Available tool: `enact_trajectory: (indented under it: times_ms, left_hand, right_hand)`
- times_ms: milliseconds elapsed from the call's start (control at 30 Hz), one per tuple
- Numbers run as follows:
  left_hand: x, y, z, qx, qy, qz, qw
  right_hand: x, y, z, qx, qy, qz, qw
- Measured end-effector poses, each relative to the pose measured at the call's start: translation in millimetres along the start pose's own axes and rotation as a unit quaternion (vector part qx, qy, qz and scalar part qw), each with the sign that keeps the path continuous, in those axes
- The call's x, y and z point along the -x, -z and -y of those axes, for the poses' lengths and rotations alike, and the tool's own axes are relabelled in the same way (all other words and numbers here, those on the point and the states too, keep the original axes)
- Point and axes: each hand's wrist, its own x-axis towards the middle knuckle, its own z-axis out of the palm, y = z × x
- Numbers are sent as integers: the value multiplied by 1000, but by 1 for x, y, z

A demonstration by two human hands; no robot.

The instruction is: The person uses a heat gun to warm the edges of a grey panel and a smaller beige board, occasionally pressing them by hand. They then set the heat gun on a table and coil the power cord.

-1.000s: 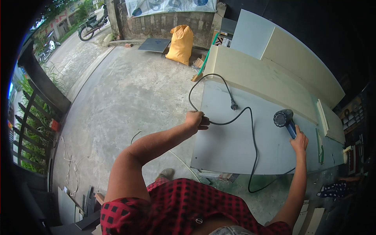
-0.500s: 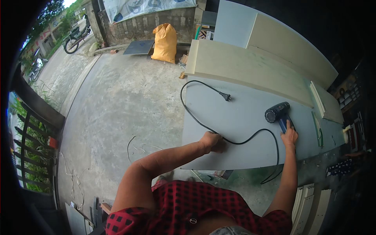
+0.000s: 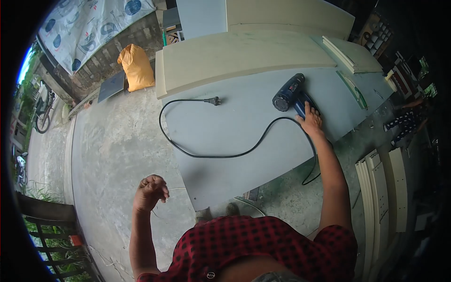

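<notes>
A dark blue heat gun (image 3: pixel 288 92) lies on the grey sheet (image 3: pixel 216 178), its nozzle end toward the lower left. My right hand (image 3: pixel 311 121) rests over its handle with the fingers extended, the palm side hidden. The black cord (image 3: pixel 225 156) curves across the sheet to a two-pin plug (image 3: pixel 215 100), with another loop hanging past the near edge. My left hand (image 3: pixel 151 191) is raised left of the sheet, over the concrete floor, its fingers loosely bent and nothing visible in them. It does not touch the cord.
Cream boards (image 3: pixel 253 58) lie along the sheet's far side. A green tool (image 3: pixel 352 89) is at right. An orange sack (image 3: pixel 136 68) stands on the floor at the upper left. Long cream strips (image 3: pixel 376 197) are at lower right; part of another person (image 3: pixel 408 123) shows at far right.
My left hand has let go of the cord and moved left off the sheet. The cord's bend has shifted. The view has turned, and my right hand's fingers look more extended on the handle.
</notes>
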Motion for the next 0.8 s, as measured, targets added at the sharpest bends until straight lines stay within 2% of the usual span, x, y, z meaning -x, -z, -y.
enact_trajectory:
  times_ms: [33,67,100,133,167,200,300,400,533,633,700,800]
  left_hand:
    - [25,31,13,-56,-9,-150,987]
    - [51,42,25,-116,53,-237,963]
    - [77,47,44,-200,143,-265,933]
    - [107,60,75,-222,244,-251,910]
    - [135,67,105,-308,338,-211,864]
    - [152,67,130,-363,368,-188,835]
    - [163,59,178,-439,343,-197,807]
    - [159,59,188,-480,309,-199,797]
    - [157,60,190,-509,284,-191,790]
    - [158,59,190,-527,271,-181,785]
    - [163,58,191,-534,261,-180,784]
    - [176,51,193,-545,242,-182,782]
  right_hand:
    - [0,-3,-1,-3,0,-5,1000]
    - [1,-6,-2,-5,-3,-10,1000]
    - [1,-5,0,-6,-12,-10,1000]
    - [0,-1,2,-5,-10,5,1000]
    - [-1,2,1,-4,-12,20,1000]
    - [-1,4,1,-2,-27,22,999]
    - [-6,3,4,-7,-41,42,998]
    - [-3,0,6,-25,-47,46,997]
    - [9,15,24,-2,-39,1,999]
    - [29,25,41,-17,29,-40,999]
    - [42,28,54,-57,132,-117,983]
    - [73,53,84,-140,188,-117,965]
